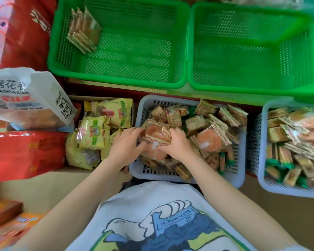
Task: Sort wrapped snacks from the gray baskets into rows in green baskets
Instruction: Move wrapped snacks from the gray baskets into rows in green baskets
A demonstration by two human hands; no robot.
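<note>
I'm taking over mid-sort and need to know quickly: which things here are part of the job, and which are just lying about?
Part of the job:
- left hand and right hand, both gripping a wrapped snack
- near gray basket
- second gray basket
- left green basket with a short row of snacks
- right green basket

Lying about:
- yellow snack packs
- white bag
- red packages

White T-shirt (152,200), blue-and-yellow cartoon print (word "SPINACH" on it); bare forearms.

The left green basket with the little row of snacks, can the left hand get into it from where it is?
Probably yes: the left green basket is open-topped, nothing covers it, but the left hand is gripping a snack bundle.
</note>
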